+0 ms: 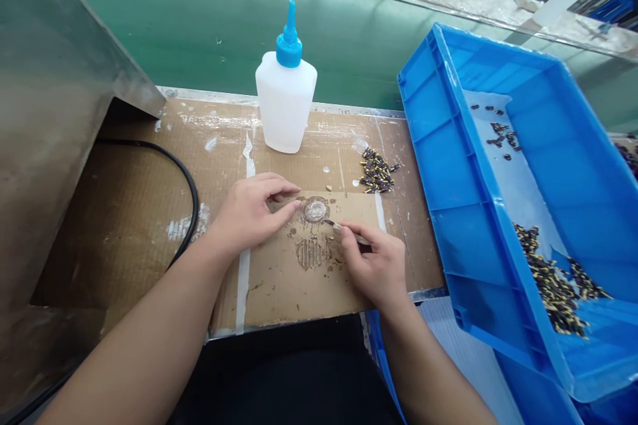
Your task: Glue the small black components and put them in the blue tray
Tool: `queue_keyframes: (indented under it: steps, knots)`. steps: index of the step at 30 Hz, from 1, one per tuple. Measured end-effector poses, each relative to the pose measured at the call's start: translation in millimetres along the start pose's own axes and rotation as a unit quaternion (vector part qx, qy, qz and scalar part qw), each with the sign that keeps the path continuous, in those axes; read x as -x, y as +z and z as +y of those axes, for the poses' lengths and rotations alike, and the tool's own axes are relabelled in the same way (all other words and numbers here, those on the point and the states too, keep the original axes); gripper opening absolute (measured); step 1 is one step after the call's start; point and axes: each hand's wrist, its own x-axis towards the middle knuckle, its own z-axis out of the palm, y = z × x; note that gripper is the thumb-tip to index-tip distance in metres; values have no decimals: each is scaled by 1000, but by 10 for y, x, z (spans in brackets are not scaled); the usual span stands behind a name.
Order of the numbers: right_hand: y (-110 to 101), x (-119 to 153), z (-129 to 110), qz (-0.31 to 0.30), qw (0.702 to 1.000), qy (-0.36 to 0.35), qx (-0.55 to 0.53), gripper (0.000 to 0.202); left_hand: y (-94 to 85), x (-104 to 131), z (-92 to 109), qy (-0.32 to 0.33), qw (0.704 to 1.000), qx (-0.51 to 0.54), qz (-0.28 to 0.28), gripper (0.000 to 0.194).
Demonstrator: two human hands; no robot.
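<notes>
A small transparent round dish [316, 211] sits on a stained cardboard sheet [272, 292], with wet-looking marks around it. My left hand [256, 212] rests on the cardboard left of the dish, thumb and fingers apart and holding nothing; the thumb tip is close to the dish's rim. In my right hand [373, 262] a thin tool with a dark tip [333, 223] is pinched, most of it hidden by the fingers. Its tip points at the dish's lower right edge. Below the dish lies a wet patch of parallel lines [311, 254].
A white squeeze bottle [286, 106] with a blue nozzle stands behind the hands. A pile of small black-and-yellow parts [377, 171] lies back right. The blue bin [448, 192] at right holds more of them. A black cable [192, 192] curves at left beside a metal housing [50, 146].
</notes>
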Motion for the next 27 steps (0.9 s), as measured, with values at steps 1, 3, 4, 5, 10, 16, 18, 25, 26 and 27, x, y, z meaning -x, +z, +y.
queue_keyframes:
  steps: [1,3,4,5,10,16,18,25,26,27]
  knots:
    - [-12,5,-7,12,1000,11,-6,18,1,1,-1,-1,1000,2,1,17]
    - [-36,8,-24,41,999,27,-12,17,2,3,-3,-3,1000,5,1,17]
    - [-45,4,-35,52,998,30,-14,17,2,3,-4,-3,1000,6,1,17]
    - [-52,-5,-47,58,998,28,-15,17,1,3,-6,-4,1000,5,1,18]
    - [-12,-105,-89,66,997,-26,-25,17,-3,-2,-15,-12,1000,2,8,20]
    - [118,-125,-47,77,995,-54,-29,18,4,4,-17,-15,1000,4,9,20]
    - [134,-111,-42,79,994,-74,-28,19,8,6,-16,-16,1000,4,10,19]
    - [142,-97,-28,88,994,-61,14,14,12,-1,-13,-13,1000,8,15,17]
    - [144,-92,-24,87,995,-49,13,13,13,-2,-13,-14,1000,7,15,18]
    - [147,-87,-19,85,996,-34,9,13,13,-3,-13,-14,1000,6,14,18]
